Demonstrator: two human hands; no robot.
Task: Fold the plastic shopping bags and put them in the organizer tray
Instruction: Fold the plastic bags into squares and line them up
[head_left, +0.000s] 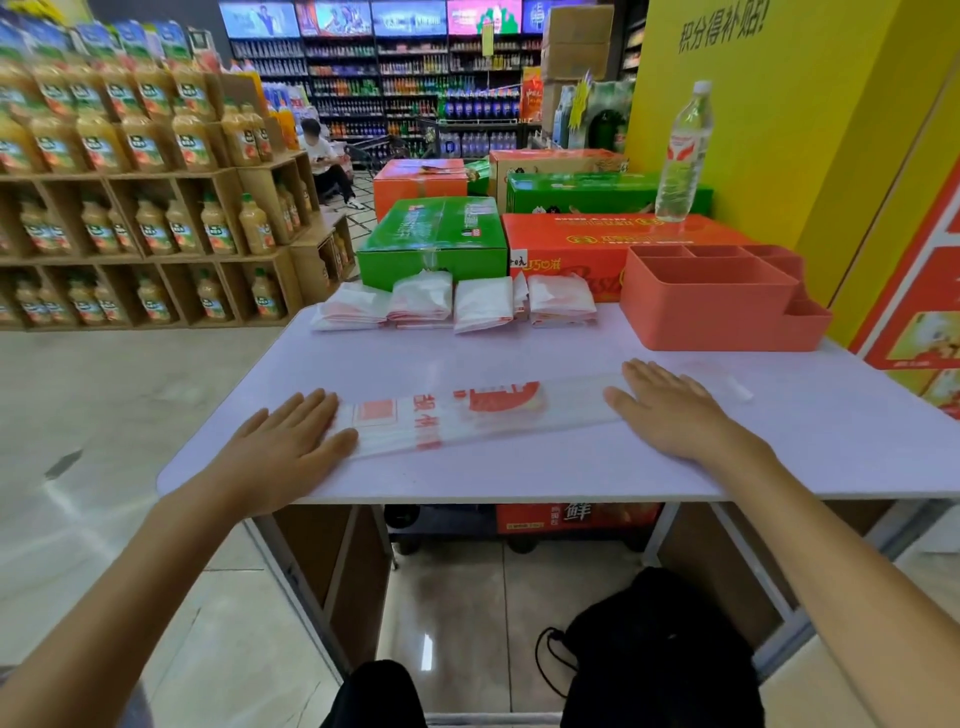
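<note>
Head view shows you standing at the pale lilac desk (467, 467) with both hands laid flat, fingers straight and spread, on a thin translucent plastic shopping bag with red print (467, 410) that has been folded lengthwise into a long narrow strip. Your left hand (291, 447) presses down the strip's left end near the front edge of the desk, and your right hand (670, 410) presses the right end, where the bag's pale handle tip (737, 388) pokes out beyond your fingers. Neither hand pinches anything; they only hold the plastic flat. By the look of it you are in the smoothing stage of one bag, with the lengthwise fold done and the crosswise folds not yet begun. Along the far edge of the desk lies a row of folded white-and-red plastic bag bundles (457, 306), just in front of a green cardboard carton (434, 241) and an orange-red cardboard carton (597, 239). The coral plastic organizer tray with several compartments (711, 306) stands at the far right of the desk, and no bag is visible in it, though part of its inside is hidden. Next you will likely need to keep one end pinned while you lift the other and fold it over, pressing air out so the slippery film does not spring open.
</note>
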